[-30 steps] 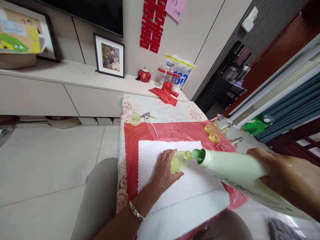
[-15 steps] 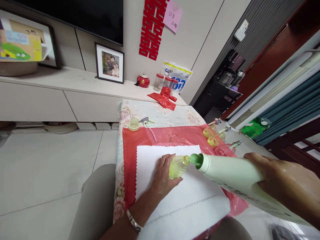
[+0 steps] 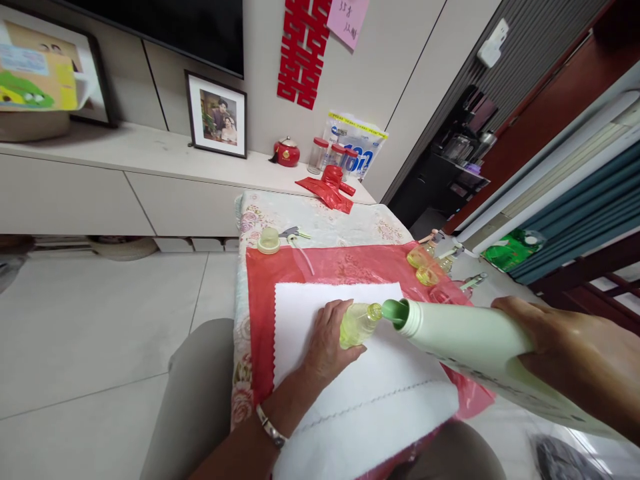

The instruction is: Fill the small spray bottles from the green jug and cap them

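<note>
My left hand point(image 3: 327, 343) is closed round a small clear yellow-tinted bottle point(image 3: 359, 325), tilted with its open mouth to the right. A large pale green bottle point(image 3: 465, 333) lies tipped in my right hand point(image 3: 565, 353), its threaded neck and green spout close to the small bottle's mouth. Whether liquid is flowing, I cannot tell. Beneath both is a white cloth point(image 3: 345, 407) with a zigzag edge, spread over red plastic sheeting point(image 3: 263, 313). A pale translucent cap point(image 3: 269, 240) sits at the table's far left corner.
Several spray bottles point(image 3: 427, 267) stand at the table's right edge. Beside the cap are scissors point(image 3: 296, 233) and a thin white tube point(image 3: 301, 255). Behind the table, a low cabinet point(image 3: 190, 200) carries a framed photo point(image 3: 219, 117), a red pot point(image 3: 287, 153) and lidded jars point(image 3: 318, 155).
The view has shifted slightly, so the table and hands appear a little higher. Both hands keep their hold, and the two bottles stay mouth to mouth.
</note>
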`<move>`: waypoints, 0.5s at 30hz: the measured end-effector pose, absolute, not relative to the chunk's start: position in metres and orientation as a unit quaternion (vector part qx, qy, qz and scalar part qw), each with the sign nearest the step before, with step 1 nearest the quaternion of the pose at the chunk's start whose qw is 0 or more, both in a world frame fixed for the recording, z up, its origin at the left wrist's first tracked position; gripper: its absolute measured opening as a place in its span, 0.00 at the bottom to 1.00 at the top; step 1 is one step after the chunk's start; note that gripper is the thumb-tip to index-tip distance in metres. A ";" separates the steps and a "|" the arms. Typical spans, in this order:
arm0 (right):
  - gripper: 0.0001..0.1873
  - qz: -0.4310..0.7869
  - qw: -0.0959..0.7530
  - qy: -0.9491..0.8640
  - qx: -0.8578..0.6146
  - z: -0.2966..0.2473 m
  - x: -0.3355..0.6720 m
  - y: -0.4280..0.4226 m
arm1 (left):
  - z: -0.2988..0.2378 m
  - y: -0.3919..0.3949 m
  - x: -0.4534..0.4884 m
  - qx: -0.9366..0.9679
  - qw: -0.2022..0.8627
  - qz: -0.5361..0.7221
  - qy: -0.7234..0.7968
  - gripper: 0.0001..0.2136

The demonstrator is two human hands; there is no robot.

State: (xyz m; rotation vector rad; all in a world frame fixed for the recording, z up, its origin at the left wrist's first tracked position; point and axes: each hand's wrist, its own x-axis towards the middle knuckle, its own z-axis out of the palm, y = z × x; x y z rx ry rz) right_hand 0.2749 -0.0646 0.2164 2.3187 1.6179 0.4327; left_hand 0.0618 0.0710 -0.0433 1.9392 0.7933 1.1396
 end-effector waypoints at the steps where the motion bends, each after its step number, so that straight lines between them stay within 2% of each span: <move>1: 0.18 0.135 0.154 0.557 0.805 0.217 0.275 -0.064 | -0.043 0.071 0.062 0.755 0.370 0.443 0.310 0.43; 6: 0.18 0.103 0.170 0.538 0.819 0.218 0.272 -0.062 | -0.043 0.071 0.061 0.756 0.368 0.445 0.307 0.43; 15: 0.19 0.123 0.170 0.554 0.806 0.217 0.275 -0.066 | -0.041 0.071 0.061 0.760 0.366 0.439 0.308 0.43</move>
